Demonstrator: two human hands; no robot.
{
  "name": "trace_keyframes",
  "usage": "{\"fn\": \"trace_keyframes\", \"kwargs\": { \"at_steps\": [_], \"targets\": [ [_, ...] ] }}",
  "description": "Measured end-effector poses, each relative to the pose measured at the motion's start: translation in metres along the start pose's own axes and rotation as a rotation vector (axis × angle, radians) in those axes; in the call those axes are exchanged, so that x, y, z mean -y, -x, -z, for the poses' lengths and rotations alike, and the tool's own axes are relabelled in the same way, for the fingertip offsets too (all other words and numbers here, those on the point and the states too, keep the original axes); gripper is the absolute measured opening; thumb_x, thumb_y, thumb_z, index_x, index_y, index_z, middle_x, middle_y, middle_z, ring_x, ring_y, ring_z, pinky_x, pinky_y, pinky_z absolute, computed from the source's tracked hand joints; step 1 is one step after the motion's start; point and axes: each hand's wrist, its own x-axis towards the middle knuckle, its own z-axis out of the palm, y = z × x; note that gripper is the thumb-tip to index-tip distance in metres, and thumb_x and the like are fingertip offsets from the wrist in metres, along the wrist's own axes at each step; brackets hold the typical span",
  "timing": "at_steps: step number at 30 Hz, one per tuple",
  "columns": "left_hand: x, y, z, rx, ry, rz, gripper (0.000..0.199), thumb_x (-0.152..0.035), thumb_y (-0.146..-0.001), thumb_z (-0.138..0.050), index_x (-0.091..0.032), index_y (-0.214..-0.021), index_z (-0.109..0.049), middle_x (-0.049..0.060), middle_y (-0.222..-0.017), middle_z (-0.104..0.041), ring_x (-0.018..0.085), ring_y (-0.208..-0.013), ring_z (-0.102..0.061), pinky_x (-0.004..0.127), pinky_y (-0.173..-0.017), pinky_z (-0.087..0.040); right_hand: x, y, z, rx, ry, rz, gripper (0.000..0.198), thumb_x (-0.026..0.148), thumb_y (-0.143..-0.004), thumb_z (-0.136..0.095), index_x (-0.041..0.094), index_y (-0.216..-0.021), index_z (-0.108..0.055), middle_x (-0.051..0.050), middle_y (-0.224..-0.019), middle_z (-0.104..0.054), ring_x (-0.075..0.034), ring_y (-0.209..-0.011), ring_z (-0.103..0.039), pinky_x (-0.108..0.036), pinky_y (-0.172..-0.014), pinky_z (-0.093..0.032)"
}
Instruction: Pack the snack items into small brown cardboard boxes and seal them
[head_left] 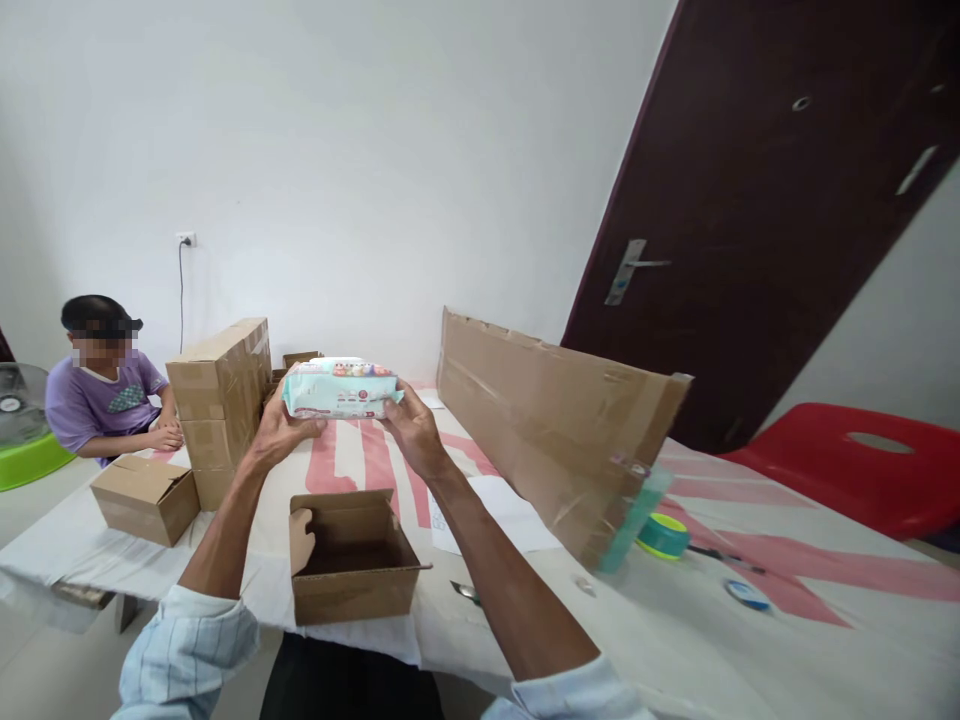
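Both hands were up off the table holding a pack of wet wipes by its two ends. The left hand was cupped under the left end with fingers curled around it, and the right hand was clamped on the right end, thumb on the near side. The pack was sitting level in the air, straight above and a bit behind the small open cardboard box, not touching it.

That open box was the thing closest to the person, flaps up, near the front edge of the table. The table had a white cover with wide pink-red stripes running across it. Left of the open box was a closed small carton, and behind that a stack of taped cartons. Right of the open box stood a long flattened sheet of cardboard on its edge, running back toward the wall. At its near end was a teal tape roll, with a smaller blue-and-white roll farther right. Something metal lay just right of the open box, too small to tell what it was.

Room-wise: a plain white wall with a socket and a cord plugged in, a dark maroon door with a silver handle off to the right, and a red plastic chair beyond the table's right side. Another person in a purple shirt sat at the far left end of the table, hands resting by the stacked cartons.
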Motion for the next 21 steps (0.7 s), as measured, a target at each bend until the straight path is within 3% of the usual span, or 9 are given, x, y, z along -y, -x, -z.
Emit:
{"fn": "trace_keyframes", "kwargs": {
  "at_steps": [2, 4, 8, 10, 12, 17, 21],
  "targets": [
    [0.007, 0.008, 0.003, 0.009, -0.023, 0.056, 0.095, -0.045, -0.073, -0.095, -0.022, -0.155, -0.053, 0.014, -0.154, -0.061, 0.038, -0.146, -0.053, 0.047, -0.120, -0.047, -0.003, 0.006, 0.003, 0.018, 0.037, 0.010, 0.080, 0.064, -0.088, -0.075, 0.029, -0.156, -0.054, -0.007, -0.155, -0.061, -0.031, -0.145, -0.054, -0.048, -0.122, -0.046],
    [0.030, 0.020, 0.007, -0.009, 0.004, 0.175, 0.099, -0.044, -0.072, -0.095, -0.024, -0.158, -0.050, 0.013, -0.151, -0.064, 0.037, -0.139, -0.059, 0.048, -0.115, -0.051, -0.015, 0.017, 0.011, 0.070, 0.102, -0.042, 0.080, 0.062, -0.088, -0.075, 0.030, -0.157, -0.053, -0.007, -0.160, -0.056, -0.030, -0.147, -0.052, -0.048, -0.124, -0.044],
    [0.106, 0.048, 0.019, -0.115, 0.001, 0.442, 0.102, -0.040, -0.059, -0.098, -0.022, -0.151, -0.058, 0.011, -0.135, -0.072, 0.033, -0.119, -0.069, 0.046, -0.104, -0.056, -0.058, 0.051, 0.040, 0.117, 0.317, -0.308, 0.087, 0.064, -0.075, -0.085, 0.026, -0.150, -0.062, -0.013, -0.160, -0.055, -0.038, -0.151, -0.046, -0.059, -0.124, -0.038],
    [0.144, 0.060, 0.029, -0.165, -0.044, 0.497, 0.096, -0.037, -0.052, -0.098, -0.019, -0.140, -0.066, 0.011, -0.127, -0.074, 0.033, -0.115, -0.069, 0.045, -0.101, -0.055, -0.078, 0.072, 0.055, 0.130, 0.365, -0.478, 0.093, 0.067, -0.068, -0.088, 0.022, -0.147, -0.064, -0.017, -0.152, -0.061, -0.042, -0.148, -0.050, -0.063, -0.122, -0.039],
    [0.176, 0.066, 0.040, -0.203, -0.080, 0.527, 0.090, -0.036, -0.048, -0.097, -0.016, -0.132, -0.070, 0.011, -0.120, -0.075, 0.034, -0.112, -0.069, 0.046, -0.100, -0.054, -0.090, 0.089, 0.066, 0.176, 0.350, -0.597, 0.093, 0.069, -0.069, -0.086, 0.020, -0.146, -0.065, -0.019, -0.144, -0.068, -0.041, -0.141, -0.058, -0.062, -0.119, -0.043],
    [0.234, 0.043, 0.070, -0.270, -0.156, 0.549, 0.088, -0.033, -0.049, -0.094, -0.016, -0.131, -0.068, 0.012, -0.122, -0.074, 0.036, -0.118, -0.066, 0.047, -0.104, -0.052, -0.086, 0.108, 0.071, 0.283, 0.276, -0.638, 0.069, 0.065, -0.081, -0.077, 0.023, -0.136, -0.073, -0.014, -0.133, -0.075, -0.038, -0.131, -0.065, -0.056, -0.114, -0.047],
    [0.276, 0.004, 0.080, -0.286, -0.206, 0.524, 0.083, -0.030, -0.058, -0.093, -0.019, -0.136, -0.065, 0.012, -0.138, -0.068, 0.035, -0.134, -0.058, 0.044, -0.114, -0.046, -0.088, 0.107, 0.063, 0.229, 0.307, -0.661, 0.034, 0.053, -0.080, -0.076, 0.025, -0.098, -0.083, -0.008, -0.103, -0.080, -0.032, -0.100, -0.073, -0.043, -0.090, -0.057]
  ]
}}
